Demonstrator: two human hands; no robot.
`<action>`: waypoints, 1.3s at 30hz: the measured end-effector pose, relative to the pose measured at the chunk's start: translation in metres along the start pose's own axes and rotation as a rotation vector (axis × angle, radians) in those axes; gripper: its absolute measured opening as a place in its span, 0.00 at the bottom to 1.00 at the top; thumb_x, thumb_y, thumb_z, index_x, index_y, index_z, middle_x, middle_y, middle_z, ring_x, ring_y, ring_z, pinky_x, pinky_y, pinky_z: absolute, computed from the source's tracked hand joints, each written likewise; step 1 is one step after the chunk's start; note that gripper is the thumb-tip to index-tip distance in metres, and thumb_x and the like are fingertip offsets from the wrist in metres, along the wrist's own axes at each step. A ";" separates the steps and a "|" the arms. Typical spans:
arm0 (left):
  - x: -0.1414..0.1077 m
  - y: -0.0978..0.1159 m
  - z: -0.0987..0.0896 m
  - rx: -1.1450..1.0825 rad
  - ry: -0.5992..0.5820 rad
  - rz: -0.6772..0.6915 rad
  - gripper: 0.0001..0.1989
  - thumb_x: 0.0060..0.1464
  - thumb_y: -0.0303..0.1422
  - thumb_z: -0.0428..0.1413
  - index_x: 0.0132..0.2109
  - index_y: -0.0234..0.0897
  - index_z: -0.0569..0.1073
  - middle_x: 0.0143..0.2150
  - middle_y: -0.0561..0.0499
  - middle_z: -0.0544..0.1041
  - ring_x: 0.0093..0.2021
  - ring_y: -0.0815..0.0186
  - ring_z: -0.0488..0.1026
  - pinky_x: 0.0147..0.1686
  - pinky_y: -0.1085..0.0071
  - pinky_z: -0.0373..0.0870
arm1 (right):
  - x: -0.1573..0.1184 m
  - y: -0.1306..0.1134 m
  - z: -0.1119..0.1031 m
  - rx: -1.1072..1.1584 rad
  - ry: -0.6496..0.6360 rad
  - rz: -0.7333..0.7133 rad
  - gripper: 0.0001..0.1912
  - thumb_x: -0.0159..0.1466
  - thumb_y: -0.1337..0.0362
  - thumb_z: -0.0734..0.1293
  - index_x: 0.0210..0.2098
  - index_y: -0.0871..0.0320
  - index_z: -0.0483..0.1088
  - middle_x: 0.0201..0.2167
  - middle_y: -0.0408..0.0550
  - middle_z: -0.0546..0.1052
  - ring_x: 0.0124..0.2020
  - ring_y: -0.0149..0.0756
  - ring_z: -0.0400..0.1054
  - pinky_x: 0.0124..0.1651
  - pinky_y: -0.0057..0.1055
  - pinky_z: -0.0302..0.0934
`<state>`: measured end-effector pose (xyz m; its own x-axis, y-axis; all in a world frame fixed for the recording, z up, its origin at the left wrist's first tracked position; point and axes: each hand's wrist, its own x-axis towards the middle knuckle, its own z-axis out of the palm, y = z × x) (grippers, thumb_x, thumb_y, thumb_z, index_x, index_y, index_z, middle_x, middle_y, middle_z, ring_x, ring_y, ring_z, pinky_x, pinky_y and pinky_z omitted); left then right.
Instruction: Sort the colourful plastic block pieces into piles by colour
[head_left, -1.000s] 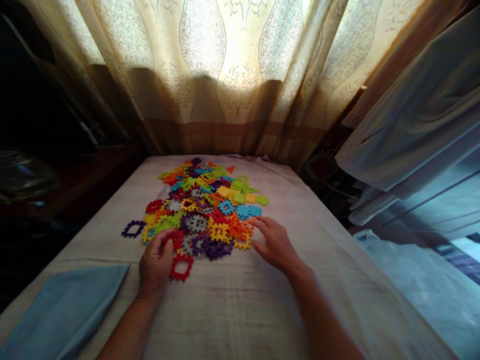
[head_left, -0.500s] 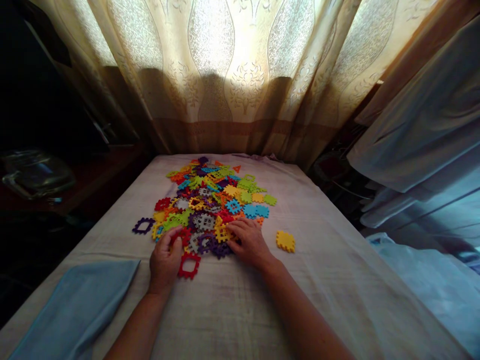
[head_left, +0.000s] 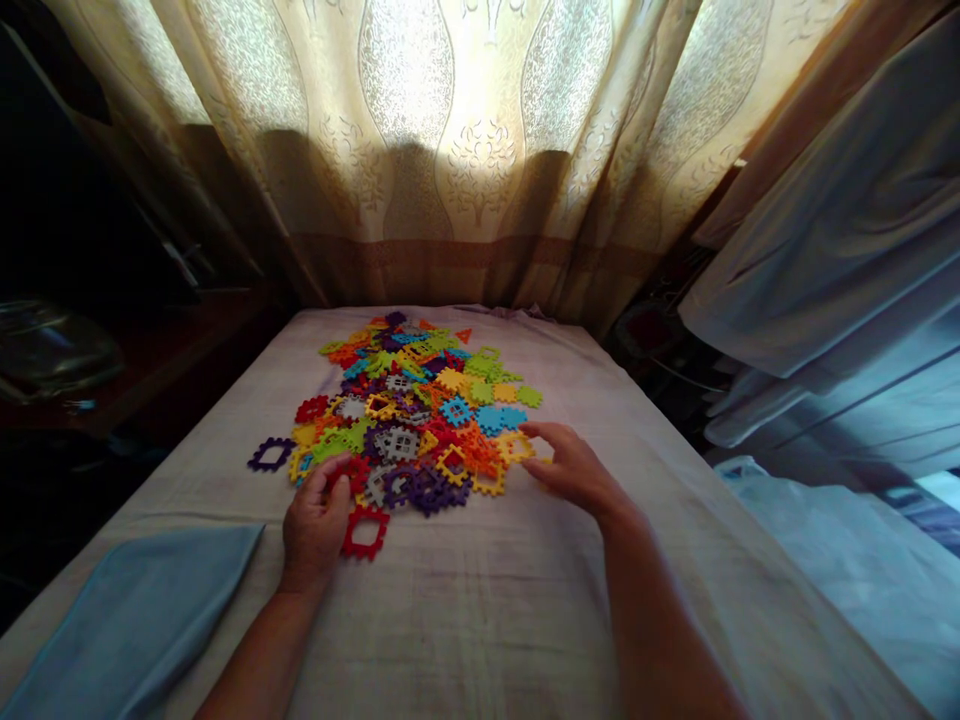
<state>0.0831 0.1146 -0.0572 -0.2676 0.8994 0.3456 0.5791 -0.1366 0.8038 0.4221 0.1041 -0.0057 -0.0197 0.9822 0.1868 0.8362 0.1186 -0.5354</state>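
A heap of notched plastic interlocking tiles (head_left: 397,443) in many colours lies on the sheet-covered surface. At its near left, my left hand (head_left: 316,520) is curled, thumb and fingers around the edge of a red tile (head_left: 355,474); the grip is partly hidden. A red square frame tile (head_left: 366,532) lies just right of that hand. At the heap's right side, my right hand (head_left: 574,468) has thumb and index finger apart, fingertips by a yellow frame tile (head_left: 515,447). A bit of yellow tile shows between these fingers, mostly hidden by the hand.
A blue cloth (head_left: 150,600) lies at the front left. One purple frame tile (head_left: 271,455) sits apart on the left. Patterned curtains (head_left: 480,180) hang behind. Pale fabric (head_left: 825,210) hangs at right, above a plastic bag (head_left: 817,540). A glass vessel (head_left: 56,350) stands at far left.
My right hand has moved right, off the yellow frame tiles at the heap's front, and its fingers have spread. Yellow frame tiles now lie along the heap's right edge. My left hand stays by the red tiles.
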 end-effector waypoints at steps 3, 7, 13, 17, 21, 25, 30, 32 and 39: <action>0.000 0.003 -0.001 0.007 0.001 0.005 0.18 0.54 0.39 0.49 0.48 0.41 0.75 0.49 0.49 0.79 0.50 0.60 0.75 0.53 0.62 0.70 | -0.009 0.029 -0.021 -0.040 -0.104 0.179 0.24 0.53 0.67 0.67 0.50 0.54 0.73 0.51 0.50 0.75 0.53 0.44 0.68 0.56 0.40 0.60; 0.000 0.006 -0.002 0.028 0.002 -0.020 0.18 0.54 0.41 0.50 0.48 0.41 0.76 0.48 0.49 0.79 0.48 0.59 0.76 0.50 0.62 0.72 | -0.017 0.051 -0.028 -0.063 -0.195 0.247 0.25 0.52 0.69 0.67 0.50 0.55 0.74 0.52 0.51 0.75 0.55 0.45 0.67 0.58 0.40 0.59; 0.000 0.003 -0.001 0.010 0.010 0.001 0.17 0.54 0.40 0.50 0.47 0.42 0.76 0.48 0.50 0.79 0.48 0.60 0.76 0.50 0.63 0.71 | -0.010 0.036 -0.022 -0.180 -0.114 0.171 0.24 0.53 0.71 0.66 0.50 0.55 0.74 0.53 0.52 0.74 0.57 0.46 0.65 0.59 0.42 0.57; 0.000 0.001 0.000 0.001 0.003 0.001 0.18 0.54 0.40 0.49 0.48 0.41 0.75 0.48 0.49 0.79 0.50 0.60 0.75 0.53 0.62 0.70 | 0.002 -0.015 0.011 -0.129 0.023 -0.019 0.16 0.61 0.67 0.63 0.47 0.54 0.74 0.48 0.49 0.78 0.51 0.41 0.69 0.56 0.39 0.59; 0.000 0.001 -0.001 -0.007 -0.011 0.004 0.18 0.55 0.39 0.49 0.48 0.40 0.75 0.49 0.48 0.79 0.50 0.60 0.75 0.53 0.63 0.70 | 0.013 -0.068 0.054 -0.109 0.028 -0.097 0.17 0.65 0.60 0.62 0.52 0.54 0.72 0.47 0.51 0.78 0.48 0.41 0.71 0.52 0.37 0.61; 0.000 0.001 -0.001 -0.040 -0.024 -0.001 0.17 0.55 0.39 0.49 0.48 0.39 0.75 0.50 0.48 0.78 0.50 0.60 0.75 0.53 0.62 0.69 | 0.027 -0.094 0.076 -0.156 0.020 -0.036 0.18 0.65 0.57 0.63 0.52 0.54 0.71 0.45 0.51 0.79 0.46 0.41 0.72 0.47 0.34 0.62; -0.001 -0.002 0.000 -0.053 -0.019 0.008 0.18 0.55 0.39 0.49 0.48 0.39 0.75 0.50 0.47 0.78 0.49 0.60 0.75 0.53 0.61 0.69 | 0.039 -0.101 0.078 -0.133 -0.029 0.008 0.12 0.65 0.61 0.61 0.39 0.50 0.76 0.37 0.45 0.81 0.40 0.38 0.73 0.40 0.30 0.62; -0.001 -0.002 0.000 -0.047 -0.018 0.008 0.18 0.55 0.39 0.49 0.49 0.39 0.75 0.50 0.47 0.78 0.49 0.60 0.75 0.53 0.61 0.69 | 0.037 -0.101 0.075 -0.085 0.003 0.039 0.12 0.65 0.61 0.61 0.38 0.49 0.77 0.36 0.43 0.81 0.38 0.37 0.74 0.39 0.29 0.62; 0.000 -0.002 -0.001 -0.026 -0.019 0.014 0.18 0.55 0.39 0.49 0.48 0.39 0.75 0.49 0.47 0.79 0.49 0.60 0.75 0.53 0.61 0.70 | 0.015 -0.056 0.043 0.164 0.153 0.114 0.12 0.60 0.61 0.61 0.34 0.52 0.76 0.29 0.43 0.80 0.30 0.34 0.72 0.36 0.29 0.63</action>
<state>0.0815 0.1145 -0.0583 -0.2450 0.9050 0.3479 0.5627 -0.1595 0.8111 0.3512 0.1185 -0.0086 0.1630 0.9587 0.2332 0.7276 0.0428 -0.6846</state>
